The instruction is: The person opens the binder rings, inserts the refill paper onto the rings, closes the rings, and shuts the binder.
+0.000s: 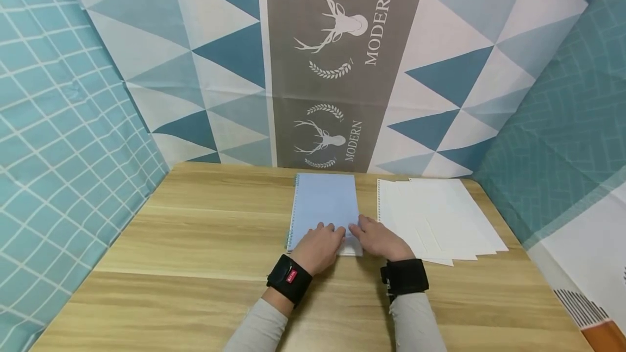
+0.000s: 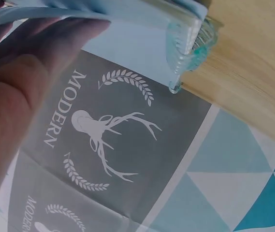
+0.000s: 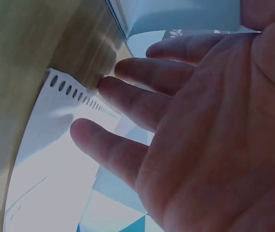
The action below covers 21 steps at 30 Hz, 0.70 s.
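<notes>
A spiral-bound notebook (image 1: 325,200) with a light blue cover lies at the far middle of the table, its teal coil (image 2: 195,46) on the left side. The cover's lower edge is bowed, and white pages (image 1: 352,246) show beneath it near the lower right corner. Across the lower part of the cover rests my left hand (image 1: 318,249), fingers relaxed. My right hand (image 1: 383,239) is at the notebook's lower right edge. In the right wrist view its fingers (image 3: 132,101) are straight and spread, with the thumb touching the blue cover. Where the left thumb presses is hard to tell.
Right of the notebook, several loose white sheets (image 1: 450,216) with punched holes lie fanned out, close to my right hand. The wooden table (image 1: 195,232) ends at a patterned cloth wall (image 1: 332,69) behind the notebook. More cloth hangs at both sides.
</notes>
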{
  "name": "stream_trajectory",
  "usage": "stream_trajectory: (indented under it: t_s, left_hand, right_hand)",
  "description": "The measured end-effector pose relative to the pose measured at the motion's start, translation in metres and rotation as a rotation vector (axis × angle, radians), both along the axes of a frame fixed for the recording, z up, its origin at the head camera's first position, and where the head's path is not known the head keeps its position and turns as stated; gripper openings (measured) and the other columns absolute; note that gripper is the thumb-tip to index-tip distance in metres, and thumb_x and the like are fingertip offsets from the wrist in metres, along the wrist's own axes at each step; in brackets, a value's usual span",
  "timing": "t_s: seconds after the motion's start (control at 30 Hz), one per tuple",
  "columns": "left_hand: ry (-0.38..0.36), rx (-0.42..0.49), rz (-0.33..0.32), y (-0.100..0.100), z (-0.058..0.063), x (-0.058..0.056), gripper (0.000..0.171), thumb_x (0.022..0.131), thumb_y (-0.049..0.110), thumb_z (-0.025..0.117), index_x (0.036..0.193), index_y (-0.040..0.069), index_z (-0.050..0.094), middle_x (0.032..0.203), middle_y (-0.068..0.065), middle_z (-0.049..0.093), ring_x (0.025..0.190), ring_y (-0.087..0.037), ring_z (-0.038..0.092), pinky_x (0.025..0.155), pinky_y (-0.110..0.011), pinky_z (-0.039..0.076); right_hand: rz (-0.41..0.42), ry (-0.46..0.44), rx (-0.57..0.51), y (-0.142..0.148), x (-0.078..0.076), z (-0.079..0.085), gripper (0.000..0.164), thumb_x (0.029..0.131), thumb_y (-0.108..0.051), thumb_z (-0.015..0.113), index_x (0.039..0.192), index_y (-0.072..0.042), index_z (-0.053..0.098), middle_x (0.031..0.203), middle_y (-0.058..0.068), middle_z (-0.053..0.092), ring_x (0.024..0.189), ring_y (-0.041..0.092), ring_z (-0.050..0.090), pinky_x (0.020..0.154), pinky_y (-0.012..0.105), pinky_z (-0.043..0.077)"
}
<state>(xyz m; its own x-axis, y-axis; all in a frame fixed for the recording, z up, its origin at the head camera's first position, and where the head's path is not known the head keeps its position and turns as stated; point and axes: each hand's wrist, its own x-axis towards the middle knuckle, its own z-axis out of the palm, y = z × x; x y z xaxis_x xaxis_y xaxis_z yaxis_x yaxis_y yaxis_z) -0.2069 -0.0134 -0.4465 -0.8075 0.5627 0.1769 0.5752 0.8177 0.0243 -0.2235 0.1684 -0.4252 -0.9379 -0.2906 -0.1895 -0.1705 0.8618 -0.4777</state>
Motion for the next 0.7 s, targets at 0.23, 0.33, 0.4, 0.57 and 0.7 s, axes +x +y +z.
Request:
stream_trajectory:
  t_s: [0.23, 0.33, 0.4, 0.57, 0.7]
  left_hand:
    - [0.083, 0.033, -0.081, -0.0045, 0.0002, -0.0021, 0.025, 0.099, 0.007, 0.058, 0.124, 0.004, 0.06, 0.089, -0.006, 0.074, 0.078, -0.021, 0.072, 0.066, -0.032, 0.059]
    - [0.094, 0.064, -0.092, -0.0052, -0.001, -0.0036, 0.024, 0.097, 0.004, 0.06, 0.121, 0.005, 0.057, 0.085, -0.005, 0.073, 0.073, -0.019, 0.072, 0.06, -0.029, 0.057]
    - [0.087, 0.082, -0.09, -0.0054, -0.0012, -0.0041, 0.032, 0.095, 0.003, 0.061, 0.126, 0.006, 0.054, 0.084, -0.005, 0.072, 0.071, -0.018, 0.07, 0.058, -0.028, 0.055]
    - [0.061, 0.085, -0.076, -0.0047, -0.0022, -0.0044, 0.074, 0.093, 0.002, 0.064, 0.157, 0.02, 0.033, 0.097, -0.009, 0.072, 0.07, -0.022, 0.066, 0.059, -0.03, 0.054]
    - [0.072, 0.05, -0.076, -0.002, -0.0013, -0.0021, 0.081, 0.098, 0.005, 0.06, 0.162, 0.037, 0.021, 0.12, -0.013, 0.07, 0.074, -0.031, 0.067, 0.064, -0.04, 0.059]
  right_hand:
    - [0.001, -0.033, -0.056, 0.0041, 0.0005, 0.0022, 0.085, 0.106, -0.058, 0.036, 0.155, 0.011, 0.027, 0.161, 0.03, 0.033, 0.151, 0.044, 0.033, 0.12, 0.057, 0.032]
    - [0.035, -0.015, -0.059, 0.0064, -0.0003, 0.0018, 0.087, 0.104, -0.055, 0.045, 0.154, 0.014, 0.026, 0.159, 0.032, 0.034, 0.149, 0.044, 0.035, 0.119, 0.055, 0.034]
    - [0.063, -0.006, -0.08, 0.0073, -0.0006, 0.0013, 0.09, 0.101, -0.052, 0.055, 0.151, 0.018, 0.027, 0.153, 0.036, 0.04, 0.143, 0.046, 0.042, 0.115, 0.055, 0.039]
    - [0.091, -0.005, -0.034, 0.0051, 0.0013, -0.0015, 0.102, 0.093, -0.054, 0.067, 0.15, 0.019, 0.024, 0.149, 0.039, 0.04, 0.14, 0.049, 0.041, 0.11, 0.064, 0.039]
    - [0.079, -0.042, 0.099, -0.0023, 0.0032, -0.0044, 0.099, 0.094, -0.057, 0.064, 0.158, 0.007, 0.023, 0.165, 0.03, 0.023, 0.153, 0.049, 0.022, 0.111, 0.076, 0.029]
